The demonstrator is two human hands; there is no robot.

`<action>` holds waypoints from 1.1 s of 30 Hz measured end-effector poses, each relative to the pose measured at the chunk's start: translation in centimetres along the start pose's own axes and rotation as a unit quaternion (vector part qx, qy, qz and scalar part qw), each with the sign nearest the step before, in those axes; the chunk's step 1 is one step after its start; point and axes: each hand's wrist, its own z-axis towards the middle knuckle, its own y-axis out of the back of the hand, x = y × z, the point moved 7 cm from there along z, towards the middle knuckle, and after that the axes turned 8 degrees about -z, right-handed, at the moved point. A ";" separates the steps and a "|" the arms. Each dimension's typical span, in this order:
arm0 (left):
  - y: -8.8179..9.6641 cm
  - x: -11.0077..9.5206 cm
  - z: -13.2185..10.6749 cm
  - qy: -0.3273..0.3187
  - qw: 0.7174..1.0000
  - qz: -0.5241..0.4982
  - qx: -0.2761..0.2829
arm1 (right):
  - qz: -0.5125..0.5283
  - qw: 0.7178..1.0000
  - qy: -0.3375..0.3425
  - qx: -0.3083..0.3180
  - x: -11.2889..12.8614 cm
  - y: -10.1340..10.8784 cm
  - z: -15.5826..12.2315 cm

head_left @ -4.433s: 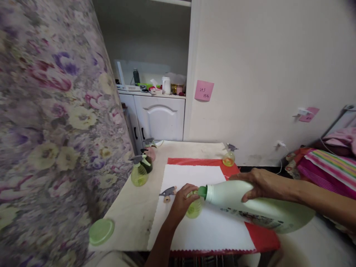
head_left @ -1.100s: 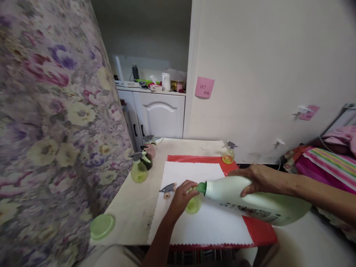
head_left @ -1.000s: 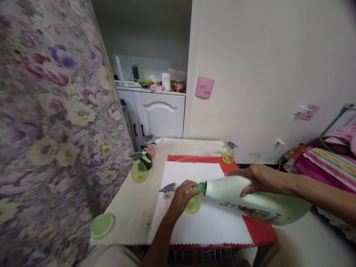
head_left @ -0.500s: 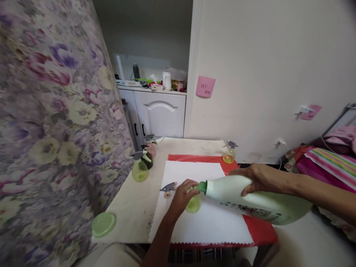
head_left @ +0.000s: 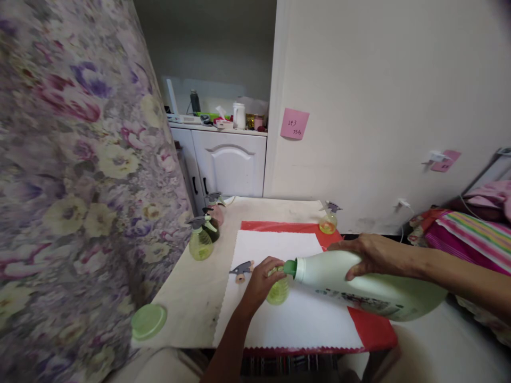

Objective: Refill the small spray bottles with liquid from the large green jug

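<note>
At small bottle (head_left: 278,294), green spout (head_left: 290,268) unmoved

– Left side?
– Floral curtain (head_left: 80,186), purple and cream blooms.
– Beyond it?
– White cabinet (head_left: 231,165); on top, white jug (head_left: 239,116) beside tissue box (head_left: 223,124).
– Wall (head_left: 359,80)?
– Pink handwritten note (head_left: 294,124); second pink note (head_left: 447,162) farther right, by a white plug (head_left: 436,156).
– Far right?
– Striped cloth (head_left: 477,236), pink fabric (head_left: 491,197) behind.

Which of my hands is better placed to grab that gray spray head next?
Probably your left hand: it's closer to the gray spray head, though occupied at the neck of the small yellow-green bottle. Your right hand is farther off, gripping the tilted large pale-green bottle.
</note>
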 end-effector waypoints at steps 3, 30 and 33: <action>0.0 0.0 0.0 0.003 1.000 -0.001 -0.002 | 0.004 1.000 -0.002 0.001 0.0 0.0 0.0; -0.1 0.1 0.1 -0.004 1.000 -0.005 0.007 | 0.007 1.000 -0.002 0.005 -0.1 0.0 0.0; -0.1 0.1 0.1 -0.003 1.000 -0.006 0.007 | 0.006 1.000 -0.002 0.005 -0.1 0.0 0.1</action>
